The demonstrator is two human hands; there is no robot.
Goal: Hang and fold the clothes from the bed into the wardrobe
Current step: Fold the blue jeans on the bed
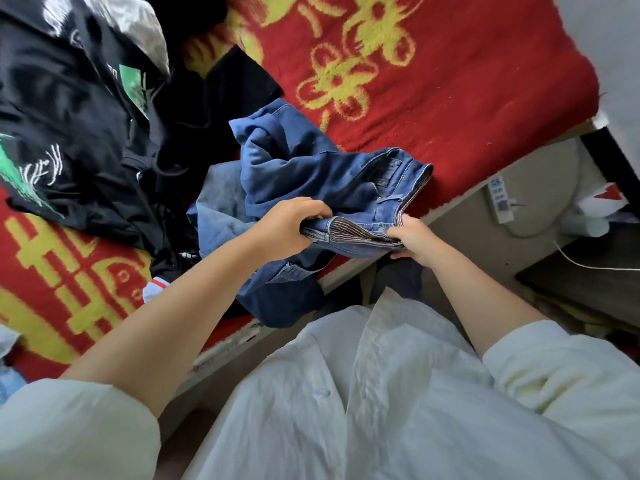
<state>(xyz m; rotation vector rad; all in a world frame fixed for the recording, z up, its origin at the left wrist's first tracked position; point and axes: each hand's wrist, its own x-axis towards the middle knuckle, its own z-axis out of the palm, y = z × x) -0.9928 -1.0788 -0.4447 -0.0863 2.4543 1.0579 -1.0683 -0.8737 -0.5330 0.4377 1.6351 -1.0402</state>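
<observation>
- The blue jeans (311, 168) lie bunched at the near edge of the bed (450, 81), just right of picture centre, one leg trailing over the edge toward 6 o'clock.
- The left hand (287, 225) has its fingers curled over the waistband at its 9 o'clock end; the right hand (412, 237) pinches the band at the 3 o'clock end — thumb on top, fingers beneath.
- My reading: this is the start of folding the jeans, the waistband being squared between both hands.
- Next, the legs want shaking free and laying one on the other; they are still crumpled toward 11 o'clock.
- A heap of black clothes (79, 116) waits at 10 o'clock — the wardrobe is out of view.
</observation>
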